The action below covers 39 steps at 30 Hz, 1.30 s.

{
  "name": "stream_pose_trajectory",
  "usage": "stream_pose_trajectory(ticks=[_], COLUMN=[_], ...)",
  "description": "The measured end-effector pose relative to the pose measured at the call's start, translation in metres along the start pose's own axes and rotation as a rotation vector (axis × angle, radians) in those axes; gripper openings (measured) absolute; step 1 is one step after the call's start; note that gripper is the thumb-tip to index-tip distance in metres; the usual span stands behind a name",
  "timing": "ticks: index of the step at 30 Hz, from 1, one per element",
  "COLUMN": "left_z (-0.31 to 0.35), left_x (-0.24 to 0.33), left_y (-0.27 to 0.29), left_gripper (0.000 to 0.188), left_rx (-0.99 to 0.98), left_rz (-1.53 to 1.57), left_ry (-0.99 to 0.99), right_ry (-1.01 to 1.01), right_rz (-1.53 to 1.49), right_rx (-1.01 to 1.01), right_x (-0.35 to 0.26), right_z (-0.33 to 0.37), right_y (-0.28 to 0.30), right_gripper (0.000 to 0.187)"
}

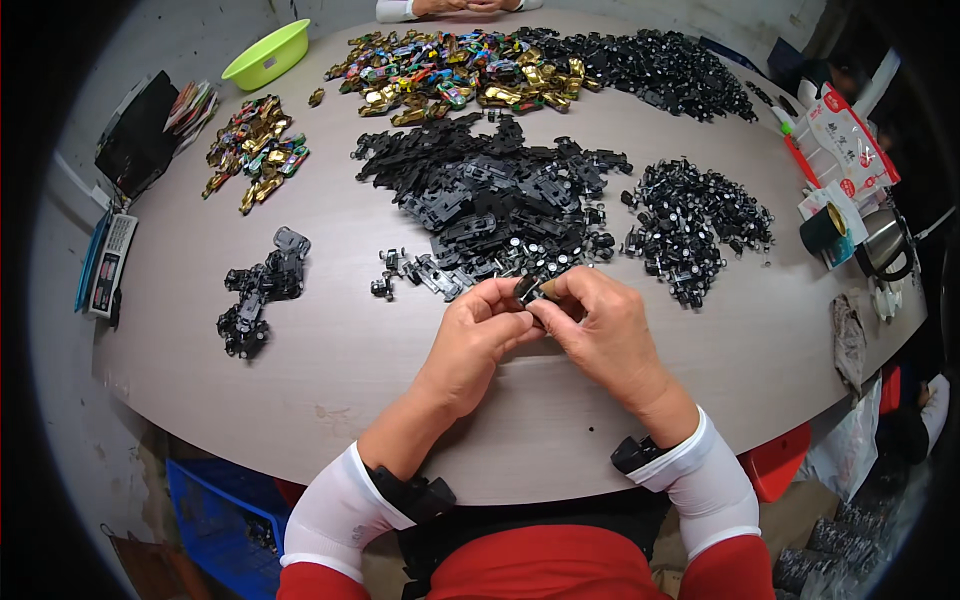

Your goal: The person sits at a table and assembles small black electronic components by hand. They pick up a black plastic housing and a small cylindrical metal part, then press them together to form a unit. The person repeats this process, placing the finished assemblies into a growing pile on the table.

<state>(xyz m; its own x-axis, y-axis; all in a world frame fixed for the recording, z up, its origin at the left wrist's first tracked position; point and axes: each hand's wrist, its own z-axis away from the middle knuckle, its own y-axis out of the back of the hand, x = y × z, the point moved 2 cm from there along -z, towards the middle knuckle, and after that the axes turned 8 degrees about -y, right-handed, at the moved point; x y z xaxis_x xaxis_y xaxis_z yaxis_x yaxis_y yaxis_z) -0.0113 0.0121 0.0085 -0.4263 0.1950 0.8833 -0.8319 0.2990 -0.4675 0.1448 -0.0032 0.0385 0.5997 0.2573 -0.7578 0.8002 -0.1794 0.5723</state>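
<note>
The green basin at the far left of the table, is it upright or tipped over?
Upright. The green basin sits on its base with the open mouth facing up, its inside wall and rim in view. Nothing shows inside it.

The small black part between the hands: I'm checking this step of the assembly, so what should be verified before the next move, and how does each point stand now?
1. Small black part pinched by both hands: ok.
2. Left hand fingertips on it: ok.
3. Right hand grips it: ok.
4. Pieces fully seated: cannot tell, fingers hide them.
5. Black chassis pile lies just beyond the hands: ok.
6. Wheel-axle pile to the right: ok.
</note>
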Motion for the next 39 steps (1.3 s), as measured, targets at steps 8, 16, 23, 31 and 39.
stream_pose_trajectory(ticks=[8,16,23,31,39], left_z=[-0.002,-0.010,-0.012,-0.010,-0.010], left_x=[-0.001,0.011,0.012,0.014,0.021], left_y=[0.007,0.023,0.022,0.019,0.031], left_gripper=[0.019,0.015,0.019,0.019,0.017], left_rx=[0.032,0.173,0.199,0.191,0.220], left_rz=[-0.049,0.003,0.050,0.029,0.053], left_ry=[-0.026,-0.157,-0.085,-0.035,-0.081], right_ry=[-0.058,-0.260,-0.168,-0.144,-0.302], right_rz=[-0.215,0.071,0.188,0.165,0.083], right_rx=[-0.071,-0.137,-0.277,-0.283,-0.280], right_x=[0.009,0.051,0.055,0.047,0.047], right_z=[-0.010,-0.006,-0.003,-0.002,-0.003], right_y=[0.030,0.070,0.057,0.053,0.057], right_gripper=[0.011,0.014,0.016,0.012,0.013])
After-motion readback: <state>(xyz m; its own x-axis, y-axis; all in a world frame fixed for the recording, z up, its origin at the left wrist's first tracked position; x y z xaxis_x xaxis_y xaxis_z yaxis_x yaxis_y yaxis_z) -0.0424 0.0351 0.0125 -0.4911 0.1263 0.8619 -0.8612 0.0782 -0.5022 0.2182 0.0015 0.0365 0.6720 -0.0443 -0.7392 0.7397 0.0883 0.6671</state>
